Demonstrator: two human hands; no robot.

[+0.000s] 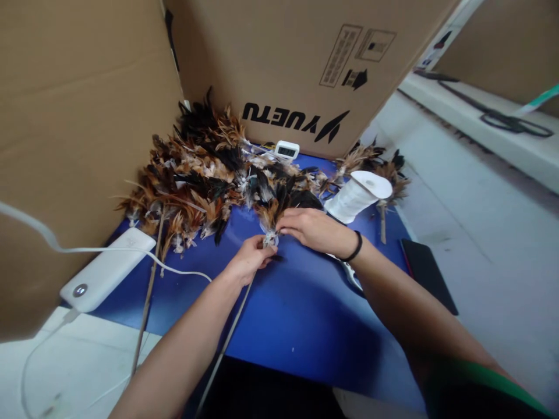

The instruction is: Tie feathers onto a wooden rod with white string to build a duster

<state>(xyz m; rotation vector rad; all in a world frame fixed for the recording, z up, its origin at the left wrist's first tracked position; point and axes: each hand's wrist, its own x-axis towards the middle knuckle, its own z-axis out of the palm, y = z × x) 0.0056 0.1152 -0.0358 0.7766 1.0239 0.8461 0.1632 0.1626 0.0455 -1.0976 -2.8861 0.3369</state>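
Observation:
My left hand point(250, 258) pinches the top of a thin stick point(227, 340) where a small bunch of brown feathers point(267, 216) is tied on with white thread. My right hand point(311, 228), a black band on its wrist, has its fingers closed on the same feather bunch from the right. Both hands meet over the blue table top point(297, 314). Behind them lies a big heap of brown and black feathers point(196, 174).
A white spool of thread point(358, 195) lies on its side to the right. A white power bank point(107, 269) with a cable sits at left, beside another thin stick point(146, 302). A small white timer point(286, 150), cardboard boxes point(279, 64) and a dark phone point(428, 273) surround the work.

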